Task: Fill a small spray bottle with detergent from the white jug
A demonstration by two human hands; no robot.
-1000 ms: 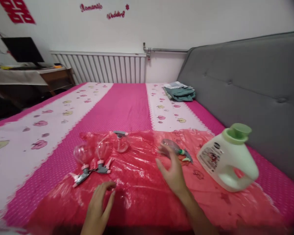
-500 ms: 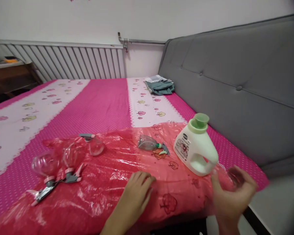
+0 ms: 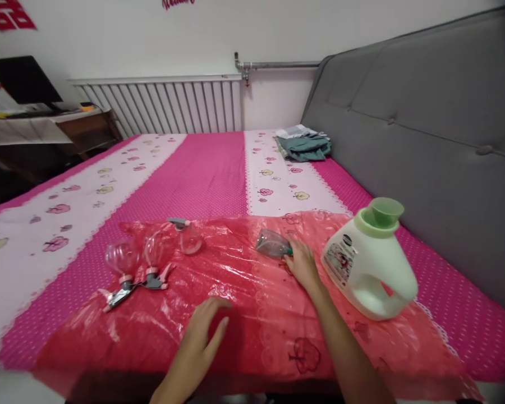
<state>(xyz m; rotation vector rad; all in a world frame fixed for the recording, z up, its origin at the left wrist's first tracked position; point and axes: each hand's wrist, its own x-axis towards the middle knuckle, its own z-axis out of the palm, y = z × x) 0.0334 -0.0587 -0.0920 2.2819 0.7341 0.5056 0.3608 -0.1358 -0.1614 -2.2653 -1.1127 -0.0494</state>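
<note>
My right hand [image 3: 303, 265] closes over the trigger head of a clear spray bottle [image 3: 271, 243] that lies on its side; the head is hidden under the fingers and a bit of green collar shows. My left hand [image 3: 204, 331] hovers low over the red plastic sheet [image 3: 231, 348], thumb apart from the fingers, holding nothing. To the left lie two round clear spray bottles [image 3: 122, 257] with grey and pink trigger heads, and a third spray bottle [image 3: 190, 241] with a grey head. Right of my right hand stands a white detergent jug [image 3: 372, 269] with a green cap [image 3: 382, 214].
The sheet covers the near part of a bed with a pink patterned bedspread [image 3: 206, 174]. Folded cloths [image 3: 305, 147] lie by the grey headboard [image 3: 429, 101]. A radiator [image 3: 164, 104] lines the far wall, and a desk with a monitor [image 3: 23, 79] stands at far left.
My right hand has moved from beside the jug's handle to the lying spray bottle and grasped its head. My left hand has shifted slightly left. The view has turned left.
</note>
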